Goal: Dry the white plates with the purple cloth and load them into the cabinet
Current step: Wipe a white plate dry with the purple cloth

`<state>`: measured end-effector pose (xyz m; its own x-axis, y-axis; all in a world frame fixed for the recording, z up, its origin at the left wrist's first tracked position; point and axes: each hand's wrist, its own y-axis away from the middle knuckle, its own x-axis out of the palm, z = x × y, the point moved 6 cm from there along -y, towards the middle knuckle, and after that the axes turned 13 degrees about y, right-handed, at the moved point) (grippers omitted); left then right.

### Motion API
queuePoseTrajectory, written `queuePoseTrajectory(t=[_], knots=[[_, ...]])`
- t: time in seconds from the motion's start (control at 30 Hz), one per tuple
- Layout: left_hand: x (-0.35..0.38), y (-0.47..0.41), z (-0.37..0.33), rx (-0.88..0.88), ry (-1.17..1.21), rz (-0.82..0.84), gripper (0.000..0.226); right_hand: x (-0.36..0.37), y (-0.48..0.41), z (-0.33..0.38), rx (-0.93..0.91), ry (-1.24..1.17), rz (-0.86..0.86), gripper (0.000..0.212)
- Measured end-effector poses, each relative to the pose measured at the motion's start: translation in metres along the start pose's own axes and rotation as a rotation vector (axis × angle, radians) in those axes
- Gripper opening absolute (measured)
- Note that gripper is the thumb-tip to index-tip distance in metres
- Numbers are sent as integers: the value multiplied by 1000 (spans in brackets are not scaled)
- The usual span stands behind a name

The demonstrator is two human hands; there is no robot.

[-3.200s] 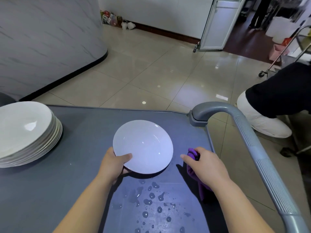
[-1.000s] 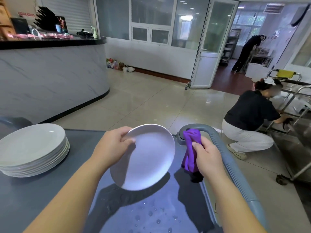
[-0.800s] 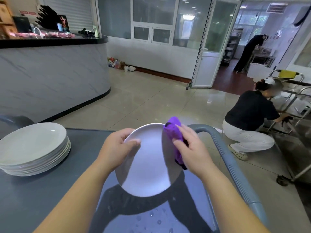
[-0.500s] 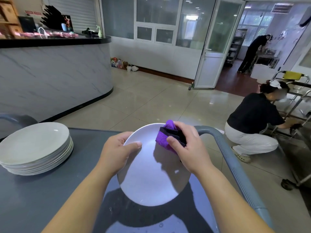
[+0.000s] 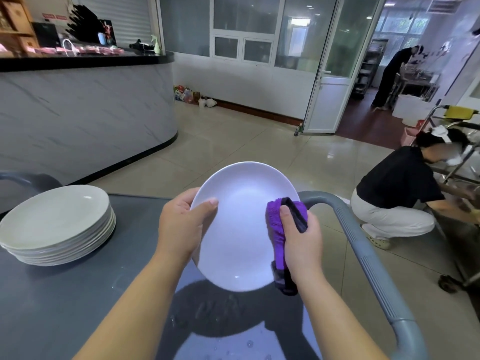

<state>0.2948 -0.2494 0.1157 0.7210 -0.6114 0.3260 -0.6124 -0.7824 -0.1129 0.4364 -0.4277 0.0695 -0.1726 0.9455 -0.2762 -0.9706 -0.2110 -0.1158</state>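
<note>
Plate (image 5: 241, 224) is tilted in the air above the bench (image 5: 52, 307). Left grip (image 5: 179, 224) holds its left rim, thumb on the face. Right grip (image 5: 301, 242) clutches the cloth (image 5: 275, 219) and presses it on the plate's right side. Stack of plates (image 5: 57, 222) sits on the bench, left.
</note>
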Motion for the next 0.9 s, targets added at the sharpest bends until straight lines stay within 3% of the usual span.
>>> queuePoseTrajectory(t=[0.13, 0.27, 0.4, 0.47, 0.53, 0.6, 0.67, 0.7, 0.77, 0.83, 0.9], knots=[[7, 6, 8, -185, -12, 254, 21, -23, -19, 30, -149, 116, 19, 21], [10, 10, -1, -12, -27, 106, 9, -34, -21, 50, -217, 115, -13, 20], [15, 16, 2, 61, 99, -8, 10, -18, 3, 14, 22, -140, -200, 31], [19, 22, 10, 46, 127, -55, 10, 1, 20, -10, 219, -318, -184, 41], [21, 28, 16, 18, 73, -17, 13, 2, 19, -18, 260, -305, -164, 40], [20, 31, 18, -27, 34, 110, 7, -15, 6, -7, 159, -175, -138, 32], [16, 29, 16, -88, 74, 212, 33, -32, -9, 14, -14, -44, -70, 20], [13, 25, 13, -86, 94, 202, 37, -37, -13, 27, -92, 25, -13, 15], [7, 18, 7, -24, 87, 95, 23, -38, -15, 44, -200, 131, 63, 15], [5, 15, 2, 41, 90, -21, 7, -39, -11, 48, -210, 126, 21, 20], [8, 17, -1, 97, 130, -61, 8, -35, -3, 38, -128, 20, -93, 22]])
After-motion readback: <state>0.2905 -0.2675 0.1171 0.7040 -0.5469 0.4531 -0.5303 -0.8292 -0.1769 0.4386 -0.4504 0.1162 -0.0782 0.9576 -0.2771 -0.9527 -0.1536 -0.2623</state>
